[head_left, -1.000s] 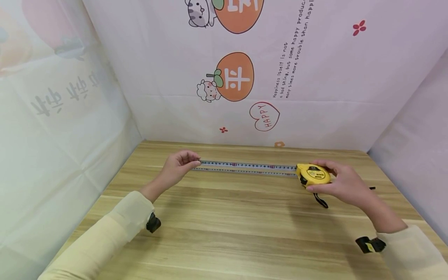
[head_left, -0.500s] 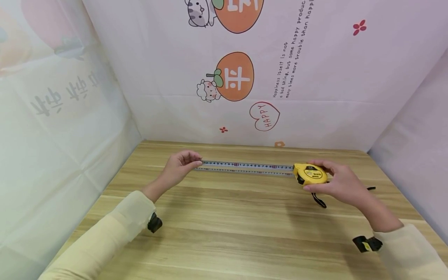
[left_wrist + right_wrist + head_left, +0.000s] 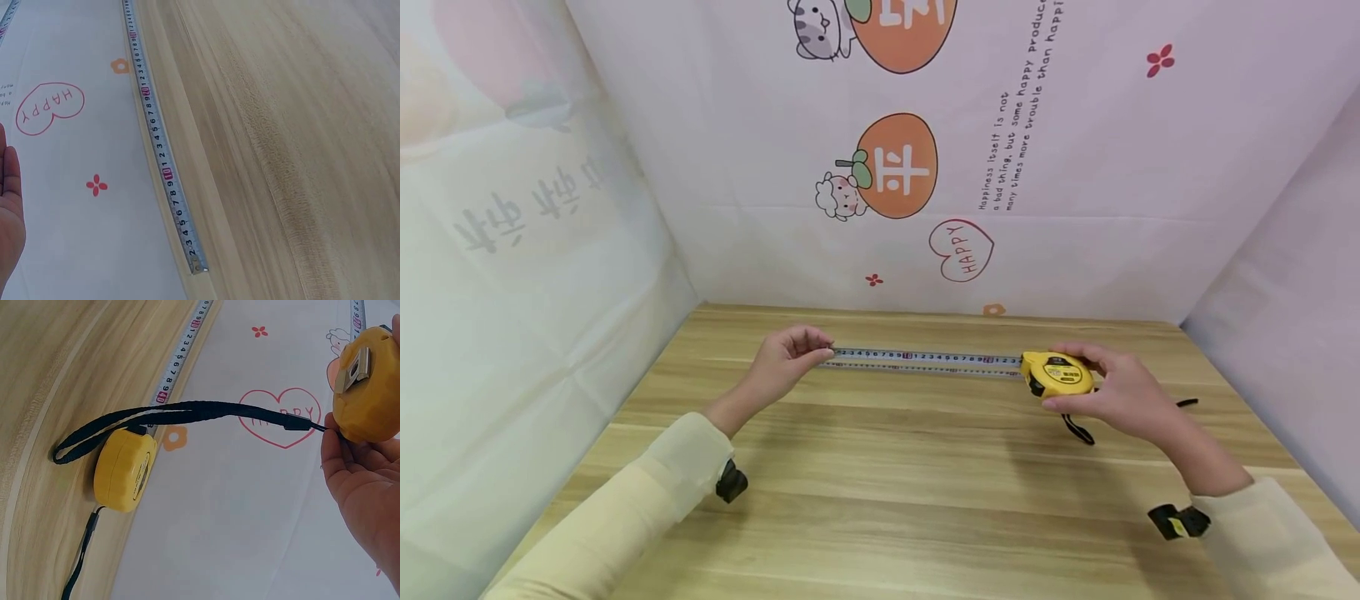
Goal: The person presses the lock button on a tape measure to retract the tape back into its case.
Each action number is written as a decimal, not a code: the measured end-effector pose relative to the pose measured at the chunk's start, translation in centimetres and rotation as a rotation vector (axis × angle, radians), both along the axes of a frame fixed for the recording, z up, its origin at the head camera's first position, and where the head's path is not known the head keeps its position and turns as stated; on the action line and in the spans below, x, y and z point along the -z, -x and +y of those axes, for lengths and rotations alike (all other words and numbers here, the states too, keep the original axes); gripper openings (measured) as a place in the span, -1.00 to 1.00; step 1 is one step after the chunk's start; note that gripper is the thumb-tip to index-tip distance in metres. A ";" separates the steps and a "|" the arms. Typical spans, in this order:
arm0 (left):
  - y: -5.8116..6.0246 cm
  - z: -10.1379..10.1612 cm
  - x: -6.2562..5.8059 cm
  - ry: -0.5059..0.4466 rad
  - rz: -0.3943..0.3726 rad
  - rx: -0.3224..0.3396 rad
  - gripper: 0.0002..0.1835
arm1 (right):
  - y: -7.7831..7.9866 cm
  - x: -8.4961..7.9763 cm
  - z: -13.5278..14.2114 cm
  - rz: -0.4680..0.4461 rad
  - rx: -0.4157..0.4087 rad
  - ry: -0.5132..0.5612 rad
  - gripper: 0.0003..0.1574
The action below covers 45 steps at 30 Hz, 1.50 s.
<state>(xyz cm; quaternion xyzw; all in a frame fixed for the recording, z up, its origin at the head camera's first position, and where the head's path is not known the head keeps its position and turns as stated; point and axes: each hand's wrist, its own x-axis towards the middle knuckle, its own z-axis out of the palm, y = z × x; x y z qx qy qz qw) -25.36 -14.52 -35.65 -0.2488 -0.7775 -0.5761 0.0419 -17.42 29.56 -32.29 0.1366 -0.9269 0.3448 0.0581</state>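
Note:
My left hand (image 3: 786,360) pinches the hook end of a tape measure's blade (image 3: 925,357), which runs level to the right. Its yellow case (image 3: 1062,375) is gripped between the thumb and fingers of my right hand (image 3: 1131,396). A black wrist strap (image 3: 187,412) trails from this case in the right wrist view. Beneath it, a second yellow tape measure (image 3: 125,472) lies on the table, its case hidden in the head view. That one's blade (image 3: 156,137) lies extended along the table, with its metal hook (image 3: 197,265) near the left hand.
The wooden table (image 3: 880,483) meets a printed white cloth backdrop (image 3: 760,242) at its far edge. White cloth walls (image 3: 550,292) rise at both sides. The second tape's strap (image 3: 1186,402) sticks out behind my right wrist.
The right hand and the held case have moved slightly left, and the exposed blade between the hands has shortened a little. My left hand has stayed nearly still. The head view has shifted slightly.

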 end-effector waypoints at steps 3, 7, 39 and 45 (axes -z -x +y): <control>0.0 0.1 0.0 0.007 -0.013 -0.004 -0.86 | 0.0 0.0 -0.1 -0.001 -0.002 0.005 -0.02; -0.6 0.5 -0.8 0.023 -0.008 -0.004 -0.86 | 0.0 -0.1 -0.1 0.003 -0.006 0.007 -0.02; -2.2 2.2 -2.6 0.015 0.002 0.056 -0.87 | 0.3 0.2 -0.8 -0.007 -0.021 0.013 -0.01; -2.1 2.5 -2.5 0.023 -0.001 0.053 -0.88 | 0.4 0.2 -0.9 -0.010 -0.027 0.016 0.00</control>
